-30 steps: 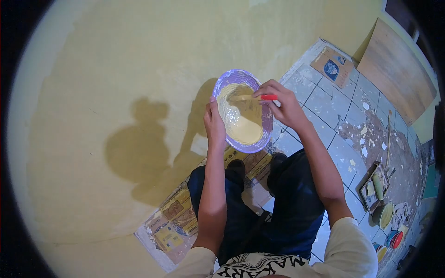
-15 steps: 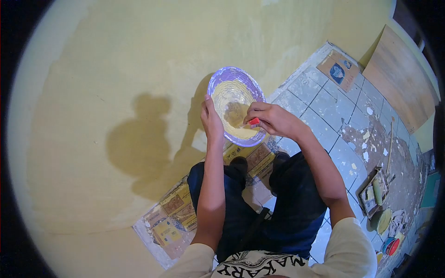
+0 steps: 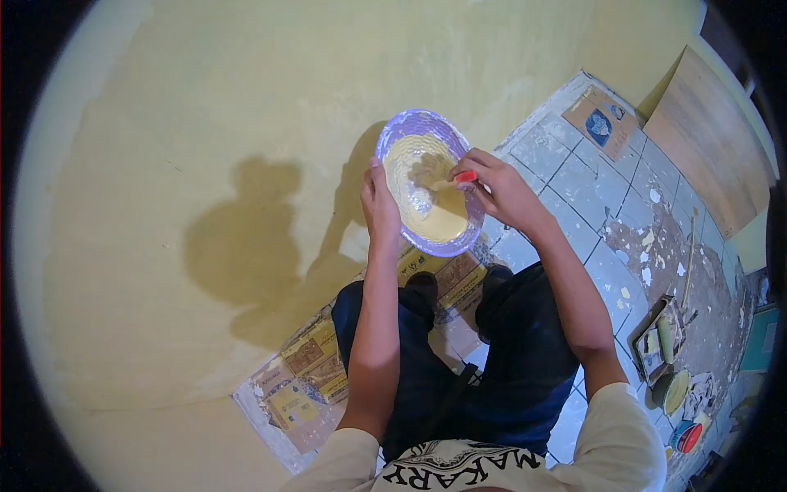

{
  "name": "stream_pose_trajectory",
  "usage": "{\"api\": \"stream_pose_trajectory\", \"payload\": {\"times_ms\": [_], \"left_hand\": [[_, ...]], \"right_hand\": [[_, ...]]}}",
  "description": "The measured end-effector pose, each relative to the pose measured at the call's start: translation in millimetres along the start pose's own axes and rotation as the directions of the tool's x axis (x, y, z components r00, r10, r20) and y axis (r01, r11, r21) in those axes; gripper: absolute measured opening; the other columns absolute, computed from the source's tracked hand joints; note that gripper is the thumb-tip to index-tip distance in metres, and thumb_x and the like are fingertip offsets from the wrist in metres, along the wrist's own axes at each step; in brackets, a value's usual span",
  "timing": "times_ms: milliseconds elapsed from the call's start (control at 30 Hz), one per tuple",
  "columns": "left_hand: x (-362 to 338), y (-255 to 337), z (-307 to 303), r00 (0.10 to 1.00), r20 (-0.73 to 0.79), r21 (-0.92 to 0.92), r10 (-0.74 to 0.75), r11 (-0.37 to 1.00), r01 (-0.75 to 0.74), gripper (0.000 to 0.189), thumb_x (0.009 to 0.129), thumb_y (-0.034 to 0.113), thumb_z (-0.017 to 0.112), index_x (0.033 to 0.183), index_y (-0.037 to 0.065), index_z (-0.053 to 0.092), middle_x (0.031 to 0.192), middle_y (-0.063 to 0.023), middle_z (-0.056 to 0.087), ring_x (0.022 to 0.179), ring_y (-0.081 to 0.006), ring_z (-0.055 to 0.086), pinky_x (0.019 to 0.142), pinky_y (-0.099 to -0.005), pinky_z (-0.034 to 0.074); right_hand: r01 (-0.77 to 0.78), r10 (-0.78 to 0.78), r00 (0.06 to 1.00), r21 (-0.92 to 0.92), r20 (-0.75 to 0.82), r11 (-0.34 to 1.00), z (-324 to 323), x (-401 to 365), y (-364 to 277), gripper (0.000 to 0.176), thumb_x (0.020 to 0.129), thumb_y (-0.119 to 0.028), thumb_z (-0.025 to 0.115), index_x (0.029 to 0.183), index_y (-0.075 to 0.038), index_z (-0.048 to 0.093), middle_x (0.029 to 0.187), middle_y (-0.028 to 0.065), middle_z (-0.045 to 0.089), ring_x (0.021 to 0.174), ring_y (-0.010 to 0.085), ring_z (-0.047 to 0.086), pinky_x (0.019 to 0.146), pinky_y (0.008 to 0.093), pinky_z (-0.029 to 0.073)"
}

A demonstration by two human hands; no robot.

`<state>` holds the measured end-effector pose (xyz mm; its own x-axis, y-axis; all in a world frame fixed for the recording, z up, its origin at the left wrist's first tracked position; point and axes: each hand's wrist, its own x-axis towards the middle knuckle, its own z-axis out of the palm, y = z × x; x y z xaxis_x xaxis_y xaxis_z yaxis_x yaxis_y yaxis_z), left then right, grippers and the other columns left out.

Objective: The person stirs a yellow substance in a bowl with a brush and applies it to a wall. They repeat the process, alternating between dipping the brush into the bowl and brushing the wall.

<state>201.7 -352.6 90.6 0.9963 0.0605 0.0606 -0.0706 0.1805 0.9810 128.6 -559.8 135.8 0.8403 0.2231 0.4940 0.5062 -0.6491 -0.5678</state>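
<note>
A purple basin [image 3: 399, 125] with a woven-look inside is held up in front of the yellow wall, tilted toward me. Pale yellow paint [image 3: 443, 225] coats its inside and pools at the lower right. My left hand [image 3: 380, 203] grips the basin's left rim, thumb on the upper edge. Over the basin's right side, my right hand [image 3: 502, 195] is closed round a paintbrush [image 3: 466, 176] with a red handle. Its bristle end points down into the basin and is hard to make out.
Printed cardboard [image 3: 307, 361] lies along the wall's foot under my shoes. To the right, a paint tray with a roller [image 3: 666, 339], a tub [image 3: 676, 392] and a red-topped container [image 3: 689, 437] stand on chipped tiles. A wooden board [image 3: 711, 139] leans at the far right.
The basin has shifted slightly up and right with my left hand. My right hand has moved up and right with the paintbrush, and more of the pooled paint shows.
</note>
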Motion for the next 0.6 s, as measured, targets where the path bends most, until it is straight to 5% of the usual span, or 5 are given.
{"api": "stream_pose_trajectory", "payload": {"times_ms": [200, 267, 400, 600], "left_hand": [[-5, 4, 1, 0.994, -0.071, 0.052, 0.084, 0.995, -0.080, 0.056, 0.110, 0.046, 0.041, 0.118, -0.005, 0.062, 0.111, -0.0145, 0.066, 0.104, -0.0196, 0.060, 0.095, -0.0346, 0.046], [-4, 2, -1, 0.991, -0.088, 0.069, 0.098, 0.993, -0.092, 0.055, 0.110, 0.045, 0.041, 0.119, -0.005, 0.061, 0.112, -0.0145, 0.066, 0.105, -0.0203, 0.060, 0.096, -0.0347, 0.046], [0, -3, -3, 0.991, -0.069, 0.043, 0.117, 0.993, -0.114, 0.055, 0.110, 0.045, 0.040, 0.120, -0.006, 0.061, 0.112, -0.0145, 0.066, 0.107, -0.0214, 0.060, 0.097, -0.0351, 0.046], [-2, -6, 3, 0.991, -0.080, -0.001, 0.103, 0.995, -0.103, 0.056, 0.110, 0.046, 0.039, 0.123, -0.006, 0.059, 0.115, -0.0156, 0.065, 0.108, -0.0222, 0.061, 0.098, -0.0353, 0.046]], "right_hand": [[-0.058, 0.058, 0.998, 0.057, 0.001, 0.997, 5, -5, -7, 0.015, 0.094, -0.014, 0.067, 0.100, 0.000, 0.065, 0.098, 0.0177, 0.063, 0.082, 0.0345, 0.064, 0.075, 0.0393, 0.053], [0.028, -0.002, 0.979, 0.123, -0.205, 0.992, 2, -4, -4, 0.015, 0.095, -0.013, 0.067, 0.097, 0.002, 0.066, 0.091, 0.0160, 0.065, 0.076, 0.0283, 0.066, 0.071, 0.0355, 0.052], [0.009, 0.040, 0.930, 0.130, -0.365, 0.991, -2, -3, -7, 0.017, 0.095, -0.015, 0.068, 0.093, 0.002, 0.067, 0.083, 0.0134, 0.069, 0.070, 0.0200, 0.067, 0.065, 0.0325, 0.053], [-0.310, 0.348, 0.879, 0.163, -0.327, 0.937, -6, -9, -3, 0.025, 0.091, -0.019, 0.076, 0.094, 0.005, 0.069, 0.070, 0.0059, 0.069, 0.065, 0.0080, 0.064, 0.062, 0.0259, 0.052]]}}
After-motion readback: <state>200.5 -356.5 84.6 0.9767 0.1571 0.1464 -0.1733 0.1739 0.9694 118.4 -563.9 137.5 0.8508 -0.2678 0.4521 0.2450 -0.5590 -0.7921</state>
